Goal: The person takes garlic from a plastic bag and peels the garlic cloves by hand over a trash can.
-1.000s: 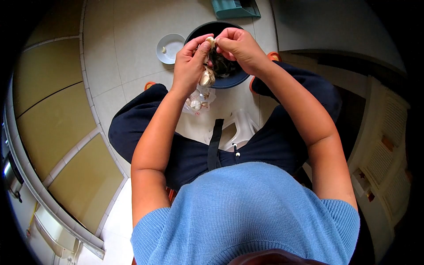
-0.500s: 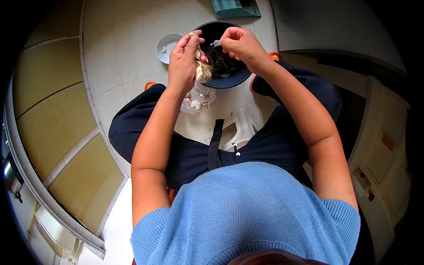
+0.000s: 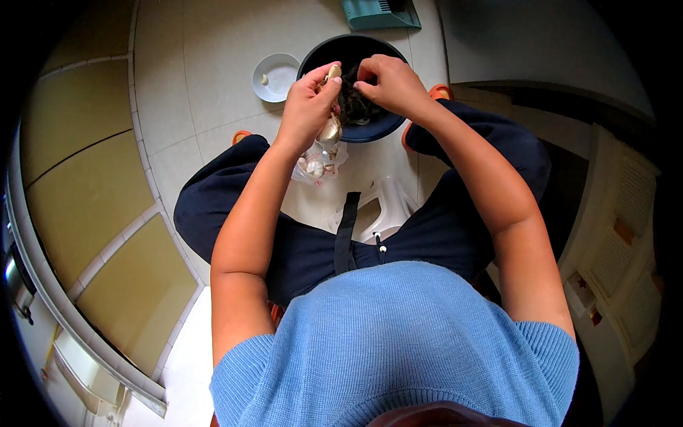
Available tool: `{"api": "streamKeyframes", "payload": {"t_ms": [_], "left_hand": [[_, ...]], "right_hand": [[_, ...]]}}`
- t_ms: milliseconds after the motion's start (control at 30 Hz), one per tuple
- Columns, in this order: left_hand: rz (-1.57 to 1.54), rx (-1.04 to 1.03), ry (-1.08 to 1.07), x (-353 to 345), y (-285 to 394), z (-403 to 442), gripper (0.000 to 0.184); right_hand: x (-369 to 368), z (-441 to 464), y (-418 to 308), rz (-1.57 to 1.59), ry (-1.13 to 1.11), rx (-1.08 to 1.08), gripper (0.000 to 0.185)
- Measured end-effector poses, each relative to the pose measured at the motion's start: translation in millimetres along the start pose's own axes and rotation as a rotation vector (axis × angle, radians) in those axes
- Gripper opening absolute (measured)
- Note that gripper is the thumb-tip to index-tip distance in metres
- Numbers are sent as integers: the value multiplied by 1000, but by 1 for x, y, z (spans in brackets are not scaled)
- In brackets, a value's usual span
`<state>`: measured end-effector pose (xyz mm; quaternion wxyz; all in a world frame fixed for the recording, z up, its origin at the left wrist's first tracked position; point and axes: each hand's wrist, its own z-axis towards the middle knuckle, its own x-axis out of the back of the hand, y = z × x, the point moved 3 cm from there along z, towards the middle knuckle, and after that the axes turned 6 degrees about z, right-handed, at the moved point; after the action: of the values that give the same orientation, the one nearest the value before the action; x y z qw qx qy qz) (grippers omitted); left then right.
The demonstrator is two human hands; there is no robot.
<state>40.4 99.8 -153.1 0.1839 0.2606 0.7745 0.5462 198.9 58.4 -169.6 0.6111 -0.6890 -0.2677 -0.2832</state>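
My left hand [image 3: 307, 107] is closed round garlic, over the near left side of a dark basin [image 3: 380, 132]. A pale garlic clove [image 3: 334, 72] sticks up between its thumb and fingers. Lower in the same hand, part of a garlic bulb [image 3: 330, 130] shows below the palm. My right hand [image 3: 395, 84] hovers above the basin with its fingers curled and the thumb apart from the forefinger; nothing shows between them. Dark material [image 3: 358, 108] lies inside the basin.
A white bowl [image 3: 279, 58] holding one clove [image 3: 265, 79] stands left of the basin. Near my left forearm is a clear plastic bag [image 3: 333, 155] with garlic bulbs [image 3: 314, 169]. A white plastic stool [image 3: 390, 196] is between my legs, and a teal dustpan [image 3: 384, 18] lies beyond the basin.
The whitish peel in my right hand is gone from its fingers, and that hand has moved slightly down and right. My left hand has shifted right and down with the garlic.
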Motion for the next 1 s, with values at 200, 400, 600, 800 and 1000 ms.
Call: {"api": "streamKeyframes", "payload": {"t_ms": [200,400,600,800,1000], "left_hand": [[9,125,-166,-1,-4,0,26],[-176,267,-141,3,5,-1,20],[-354,241,-180,6,3,0,18],[-296,114,-131,6,8,0,22],[-36,15,-73,4,10,-1,20]], "right_hand": [[14,2,-21,405,187,312,10],[19,0,-27,220,108,504,12],[26,-1,-28,392,88,397,10],[21,0,-21,638,33,200,10],[24,-1,-29,479,79,256,12]]}}
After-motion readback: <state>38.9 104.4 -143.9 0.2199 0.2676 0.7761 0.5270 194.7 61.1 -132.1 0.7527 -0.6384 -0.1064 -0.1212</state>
